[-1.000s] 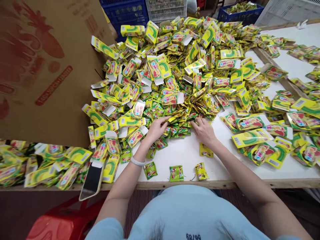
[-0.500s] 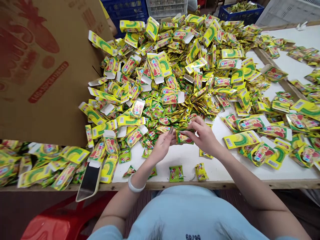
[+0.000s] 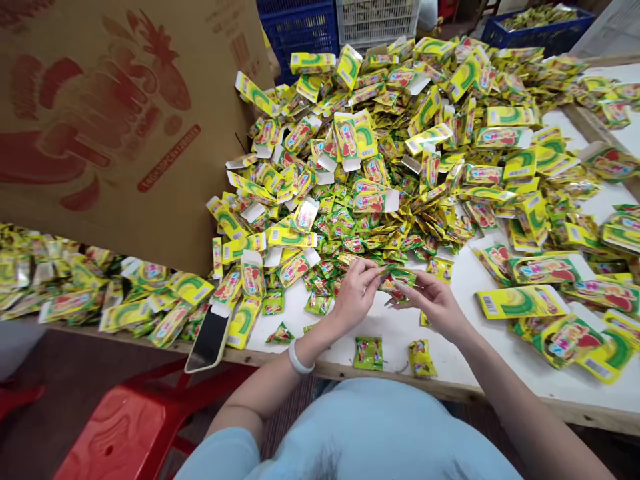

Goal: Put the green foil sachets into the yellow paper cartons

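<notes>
Between my two hands is a small green, yellow and red candy box (image 3: pixel 396 281), raised just above the white tabletop (image 3: pixel 325 347). My left hand (image 3: pixel 356 293) pinches its left end with thumb and fingertips. The right-hand end is gripped by my right hand (image 3: pixel 434 301), thumb in front and fingers behind. Fingers cover parts of the box, so I cannot tell whether its end flaps are open. Nearer to me lie a green candy sachet (image 3: pixel 369 353) and a yellow candy sachet (image 3: pixel 421 358), apart from both hands. Loose green sachets (image 3: pixel 345 223) are heaped just beyond my hands.
A large cardboard carton (image 3: pixel 125 133) stands at the left. Yellow candy boxes (image 3: pixel 520 302) and sachets pile across the table. A phone (image 3: pixel 207 340) overhangs the front edge by a red stool (image 3: pixel 130 427). Blue crates (image 3: pixel 300 33) stand behind.
The view has swung left, so the table's contents appear farther right. Both hands still hold the candy box; my left fingers have closed over its left end, and the box is tilted differently.
</notes>
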{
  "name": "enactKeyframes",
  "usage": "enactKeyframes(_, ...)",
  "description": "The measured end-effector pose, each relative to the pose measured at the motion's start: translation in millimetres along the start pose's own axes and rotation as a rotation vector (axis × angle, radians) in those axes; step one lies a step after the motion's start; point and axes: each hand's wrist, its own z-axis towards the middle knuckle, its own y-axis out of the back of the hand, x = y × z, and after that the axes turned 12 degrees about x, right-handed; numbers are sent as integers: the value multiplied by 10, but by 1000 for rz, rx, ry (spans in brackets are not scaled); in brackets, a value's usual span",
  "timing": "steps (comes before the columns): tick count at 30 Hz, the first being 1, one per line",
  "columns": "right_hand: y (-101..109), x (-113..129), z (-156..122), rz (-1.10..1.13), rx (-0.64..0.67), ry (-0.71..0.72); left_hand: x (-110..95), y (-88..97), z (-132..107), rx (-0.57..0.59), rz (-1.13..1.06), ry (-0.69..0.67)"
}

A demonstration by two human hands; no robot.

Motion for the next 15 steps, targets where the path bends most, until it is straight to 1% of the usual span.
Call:
enactKeyframes(2,-43,-6,6,-12,-38,51,17,-29,35,30,86,-34)
enactKeyframes(4,-76,9,12,-42,-126,109,42,-10,90,77,165,-61)
enactKeyframes(5,-79,22,8,-56,-173,126,66,42,131,96,208,-62)
enactKeyframes(6,-67,36,-3,-65,-211,133,101,135,186,100,252,-42)
enactKeyframes(7,-41,48,-21,-67,-235,132,148,270,256,86,300,2)
enactKeyframes(8,0,58,-44,-62,-245,124,207,442,341,49,350,77)
enactKeyframes(12,225,54,-144,72,-229,41,515,1238,743,-234,644,502)
enactKeyframes(13,268,44,-160,121,-230,12,589,1385,830,-251,704,608)
enactKeyframes(14,297,34,-170,170,-237,-14,652,1492,899,-236,751,696)
enactKeyframes(15,312,26,-176,210,-248,-35,701,1561,946,-208,786,758)
